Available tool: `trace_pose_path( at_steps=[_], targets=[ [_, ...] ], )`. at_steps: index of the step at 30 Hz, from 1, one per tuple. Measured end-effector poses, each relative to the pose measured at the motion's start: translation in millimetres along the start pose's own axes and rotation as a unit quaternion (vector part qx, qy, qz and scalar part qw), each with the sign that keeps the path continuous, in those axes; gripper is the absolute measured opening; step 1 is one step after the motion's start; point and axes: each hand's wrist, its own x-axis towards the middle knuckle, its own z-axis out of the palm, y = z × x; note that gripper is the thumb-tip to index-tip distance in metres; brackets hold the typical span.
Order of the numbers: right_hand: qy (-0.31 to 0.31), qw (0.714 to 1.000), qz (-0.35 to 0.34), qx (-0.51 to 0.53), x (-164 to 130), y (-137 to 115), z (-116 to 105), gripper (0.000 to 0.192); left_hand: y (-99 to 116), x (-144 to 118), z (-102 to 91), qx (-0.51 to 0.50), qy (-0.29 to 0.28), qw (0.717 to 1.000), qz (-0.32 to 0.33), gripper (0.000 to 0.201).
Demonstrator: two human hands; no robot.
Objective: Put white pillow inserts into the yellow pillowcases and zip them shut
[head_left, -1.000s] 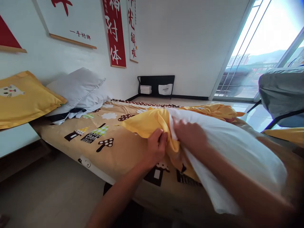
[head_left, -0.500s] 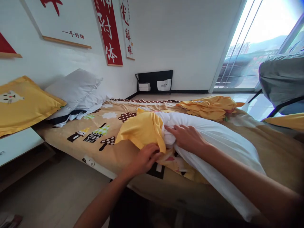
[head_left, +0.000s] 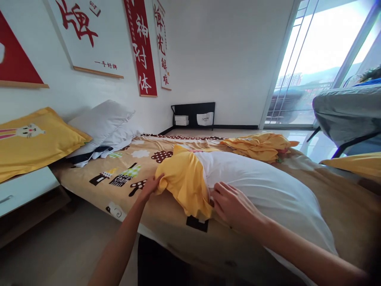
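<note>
A white pillow lies on the bed, its left end tucked inside a bunched yellow pillowcase. My left hand is closed on the pillowcase's outer left part. On the other side, my right hand has curled fingers at the hem of the pillowcase's opening, against the pillow; its fingertips are partly hidden in the folds. Most of the pillow sticks out to the right, under and past my right forearm.
A patterned tan sheet covers the bed. Crumpled yellow cloth lies at its far side. White pillows and a yellow rabbit pillow are at the left, near a white nightstand. A grey-covered chair stands right.
My left hand has moved from the opening's near edge to the pillowcase's outer left side. My right hand has come down to the near hem. The pillowcase now hangs lower over the pillow's near corner.
</note>
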Motion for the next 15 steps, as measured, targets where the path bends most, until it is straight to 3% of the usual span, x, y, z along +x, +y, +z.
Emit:
trace_pose_path(
  at_steps=[4,7,11,15],
  targets=[
    [-0.09,0.987,0.125,0.052,0.5,-7.2,4.0,0.029,3.9,3.0,4.1,-0.022,-0.008,0.999,-0.026,0.048],
    [-0.114,0.973,0.174,0.096,15.2,-6.9,6.6,0.028,11.0,0.5,-0.7,-0.029,-0.042,0.998,-0.041,0.05],
    [-0.087,0.955,0.171,0.225,36.2,-11.3,17.2,0.011,14.2,-6.7,-3.2,-0.045,-0.09,0.992,-0.077,0.05],
    [-0.076,0.942,0.144,0.294,36.0,-19.5,24.6,0.011,6.4,-4.2,3.7,-0.127,-0.067,0.986,-0.08,0.029]
  ],
)
